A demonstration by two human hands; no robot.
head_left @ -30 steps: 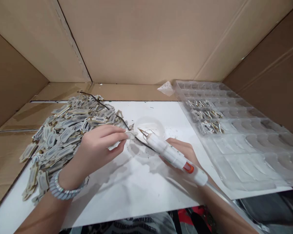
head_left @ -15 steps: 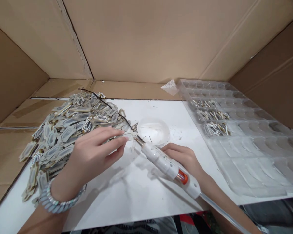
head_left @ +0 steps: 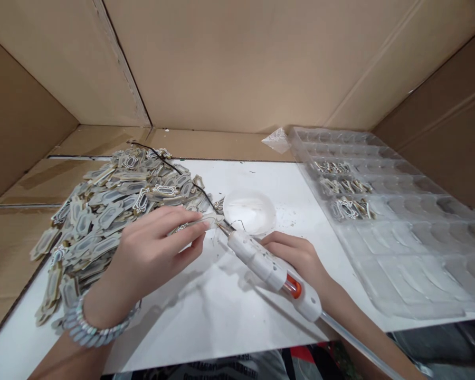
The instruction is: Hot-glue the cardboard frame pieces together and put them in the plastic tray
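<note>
My left hand (head_left: 158, 243), closed in a pinch, holds a small pale, flat, frame-shaped piece (head_left: 211, 219) by its left end. My right hand (head_left: 295, 253) is behind a white pen-like hot glue gun (head_left: 261, 264), closed on it, with its fingers partly hidden. The gun slants up to the left, its brass tip at the right end of the piece; I cannot tell if they touch. An orange part shows in its body, and a translucent stick (head_left: 356, 340) runs out of its back end. A thin dark cord (head_left: 206, 196) extends from the pile towards the tip.
A large pile of similar pieces (head_left: 106, 211) covers the left of the white tabletop (head_left: 174, 327). A shallow white dish (head_left: 267, 203) stands behind the gun. At right lies a clear compartment tray (head_left: 388, 237) with finished-looking pieces (head_left: 346, 208) in several cells. Cardboard walls (head_left: 241, 68) surround the table.
The gun's tip has shifted very slightly left along the piece. Both hands otherwise stay in nearly the same place.
</note>
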